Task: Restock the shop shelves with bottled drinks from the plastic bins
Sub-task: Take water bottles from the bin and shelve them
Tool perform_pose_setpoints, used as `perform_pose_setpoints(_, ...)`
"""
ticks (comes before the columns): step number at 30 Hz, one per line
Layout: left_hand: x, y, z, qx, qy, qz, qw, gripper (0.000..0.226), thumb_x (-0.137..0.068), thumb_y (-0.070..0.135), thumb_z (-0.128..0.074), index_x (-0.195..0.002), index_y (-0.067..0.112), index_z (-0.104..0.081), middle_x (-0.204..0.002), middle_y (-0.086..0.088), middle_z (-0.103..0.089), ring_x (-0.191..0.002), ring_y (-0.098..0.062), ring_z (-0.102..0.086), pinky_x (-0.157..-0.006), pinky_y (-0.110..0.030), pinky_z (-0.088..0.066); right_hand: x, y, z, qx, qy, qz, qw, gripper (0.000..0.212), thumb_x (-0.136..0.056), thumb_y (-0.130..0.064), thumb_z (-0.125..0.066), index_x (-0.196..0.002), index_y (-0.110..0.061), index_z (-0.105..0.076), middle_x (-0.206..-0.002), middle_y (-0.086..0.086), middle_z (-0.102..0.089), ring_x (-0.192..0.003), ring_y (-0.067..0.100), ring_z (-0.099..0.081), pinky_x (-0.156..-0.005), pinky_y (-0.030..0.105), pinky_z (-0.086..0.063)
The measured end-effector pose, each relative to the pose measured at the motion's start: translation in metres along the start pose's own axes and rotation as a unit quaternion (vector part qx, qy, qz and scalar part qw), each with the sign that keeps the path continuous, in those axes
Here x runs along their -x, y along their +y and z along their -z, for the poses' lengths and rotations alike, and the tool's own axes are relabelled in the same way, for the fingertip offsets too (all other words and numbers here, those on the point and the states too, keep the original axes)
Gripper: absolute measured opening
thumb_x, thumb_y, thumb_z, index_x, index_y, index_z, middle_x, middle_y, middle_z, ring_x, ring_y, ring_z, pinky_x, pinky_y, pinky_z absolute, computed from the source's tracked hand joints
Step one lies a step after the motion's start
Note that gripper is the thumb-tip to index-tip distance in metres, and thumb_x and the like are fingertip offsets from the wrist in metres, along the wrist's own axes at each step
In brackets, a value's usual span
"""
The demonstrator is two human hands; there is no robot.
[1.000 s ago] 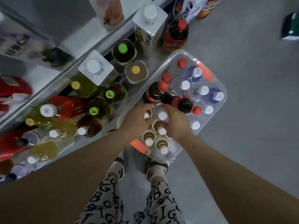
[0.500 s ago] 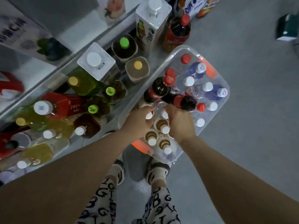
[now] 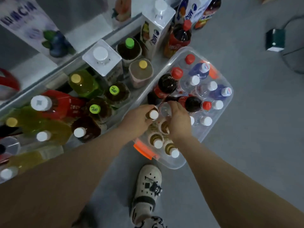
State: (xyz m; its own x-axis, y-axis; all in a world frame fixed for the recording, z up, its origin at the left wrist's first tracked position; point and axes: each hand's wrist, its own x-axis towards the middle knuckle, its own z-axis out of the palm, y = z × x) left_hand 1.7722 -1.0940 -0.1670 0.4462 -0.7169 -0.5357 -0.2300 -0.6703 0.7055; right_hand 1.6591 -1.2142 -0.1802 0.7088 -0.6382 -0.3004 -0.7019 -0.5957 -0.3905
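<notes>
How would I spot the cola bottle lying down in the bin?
Start at the clear plastic bin on the floor. Near its middle, just beyond the right hand, is a dark cola bottle with a red cap. Only it lies sideways; neighbours stand upright.

One bin, two cola bottles (red-capped), four amber bottles.

Cream clog with black charms

Smooth grey floor, pale metal shelving at left, small dark green box far right, dim light
</notes>
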Motion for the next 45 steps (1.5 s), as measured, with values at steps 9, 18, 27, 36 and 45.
perform_pose_setpoints(9,-0.021,-0.035,-0.037,-0.059,0.063,-0.082,0.993,0.037,-0.095,0.020,-0.058,-0.132,0.023,-0.056,-0.133,0.000,-0.057,-0.119,-0.025,-0.053,-0.093,-0.036,-0.042,0.003,0.027,-0.026,-0.052,0.114,-0.001,0.992,0.036,-0.087,-0.018,-0.075,-0.120,-0.019,-0.061,-0.105,0.007,-0.068,-0.097,0.025,-0.059,-0.075,0.031,-0.035)
perform_pose_setpoints(18,-0.032,-0.041,-0.034,-0.109,0.052,-0.122,0.985,0.028,-0.094,0.024,-0.059,-0.122,0.018,-0.060,-0.119,-0.008,-0.063,-0.110,-0.029,-0.057,-0.088,-0.038,-0.045,-0.010,0.028,-0.023,-0.069,0.114,0.000,0.991,0.029,-0.085,-0.024,-0.078,-0.106,-0.018,-0.059,-0.085,-0.002,-0.064,-0.079,0.019,-0.058,-0.065,0.033,-0.041)
perform_pose_setpoints(27,0.011,-0.024,0.001,0.024,0.006,-0.128,0.992,0.060,-0.096,0.025,-0.061,-0.150,0.020,-0.036,-0.147,-0.005,-0.049,-0.133,-0.016,-0.048,-0.107,-0.029,-0.041,0.018,-0.015,0.043,-0.022,0.144,0.057,0.988,0.027,-0.085,-0.031,-0.078,-0.105,-0.017,-0.066,-0.085,0.000,-0.062,-0.085,0.023,-0.060,-0.068,0.031,-0.036)
perform_pose_setpoints(36,0.076,0.028,0.077,0.108,0.122,-0.230,0.959,0.063,-0.079,0.045,-0.078,-0.133,0.032,-0.048,-0.129,0.011,-0.061,-0.118,-0.009,-0.057,-0.106,-0.041,-0.045,0.041,-0.174,0.180,-0.339,0.215,0.227,0.888,0.029,-0.095,-0.039,-0.066,-0.090,-0.013,-0.057,-0.061,-0.010,-0.051,-0.050,0.003,-0.042,-0.046,0.023,-0.035)
perform_pose_setpoints(45,0.170,-0.008,0.172,0.169,0.208,-0.234,0.935,0.052,-0.078,0.041,-0.080,-0.120,0.033,-0.050,-0.114,0.009,-0.069,-0.105,-0.005,-0.066,-0.098,-0.038,-0.052,0.047,-0.293,0.181,-0.440,0.036,0.288,0.850,0.055,-0.078,-0.066,-0.070,-0.109,-0.021,-0.072,-0.111,0.002,-0.074,-0.108,0.021,-0.067,-0.097,0.049,-0.054)
